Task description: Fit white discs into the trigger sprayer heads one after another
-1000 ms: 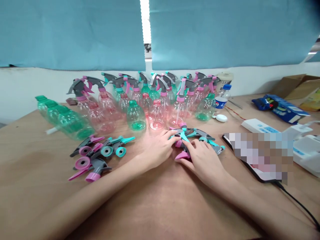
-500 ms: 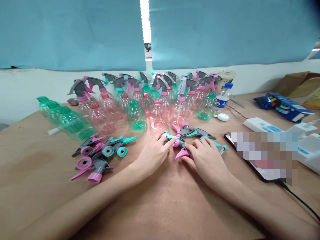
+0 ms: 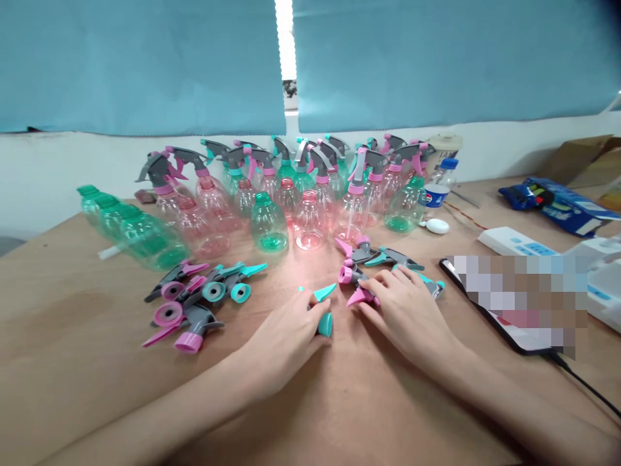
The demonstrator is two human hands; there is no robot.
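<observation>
My left hand (image 3: pixel 288 327) is closed round a teal and grey spray nozzle (image 3: pixel 325 323); its teal collar and trigger stick out past the fingers. Apart from it on the right, my right hand (image 3: pixel 400 304) has its fingers curled over a pink and grey spray nozzle (image 3: pixel 359 296) lying on the table. Just behind that hand lie a second pink nozzle (image 3: pixel 363 251) and a teal one (image 3: pixel 395 257). To the left is a pile of pink and teal spray nozzles (image 3: pixel 189 340).
Green bottles (image 3: pixel 269 226) and pink bottles (image 3: pixel 309 226), several topped with nozzles, crowd the back of the table. Green bottles (image 3: pixel 150 236) lie tilted at left. On the right are a phone (image 3: pixel 514 304) with its cable, a power strip (image 3: pixel 517 241) and a blue packet (image 3: pixel 565 207).
My left hand has drawn back toward me and slightly left, taking the teal spray nozzle away from the right-hand group. My right hand has stayed at the pink nozzle.
</observation>
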